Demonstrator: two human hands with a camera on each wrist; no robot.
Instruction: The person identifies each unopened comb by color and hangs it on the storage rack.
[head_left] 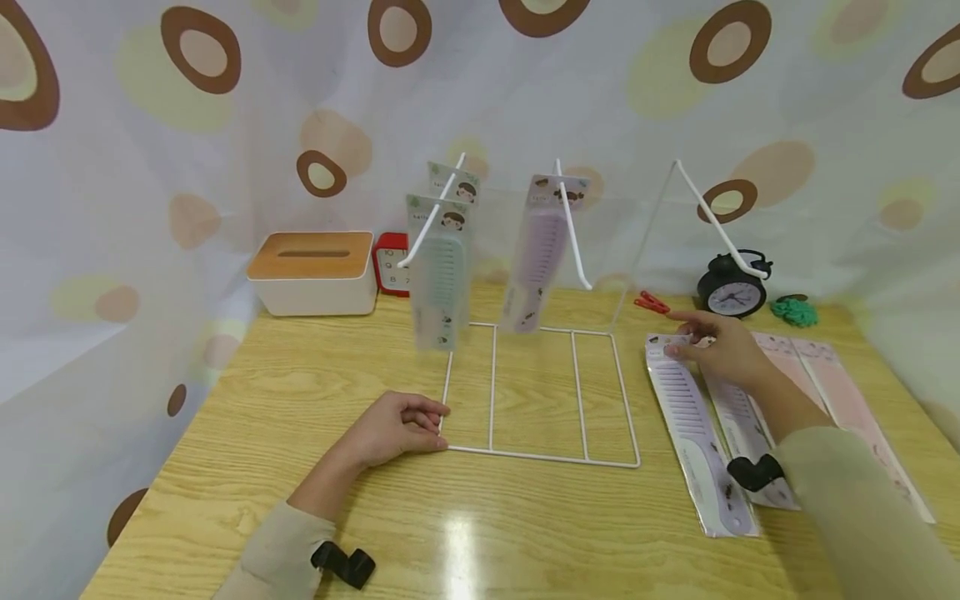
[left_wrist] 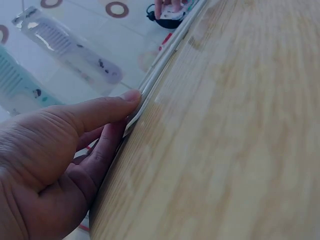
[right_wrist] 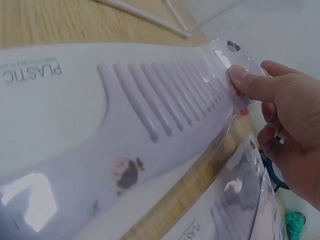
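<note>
Right wrist view: "PLASTIC", inverted, on purple comb pack [right_wrist: 125, 115]; same word, smaller, on neighbouring comb pack [right_wrist: 222, 212]. Head view: red-framed clock [head_left: 392, 265], numerals 10, 9, 8, 7 legible.

Backdrop [head_left: 480, 100]: white sheeting, faintly creased, behind and along both sides.
Print: brown-ringed ovals [head_left: 400, 32], pale yellow and peach blotches [head_left: 783, 172].
Tabletop [head_left: 300, 375]: light wood grain, far edge near the backdrop.
Light: white glare streak [head_left: 459, 554], near part of tabletop.
</note>
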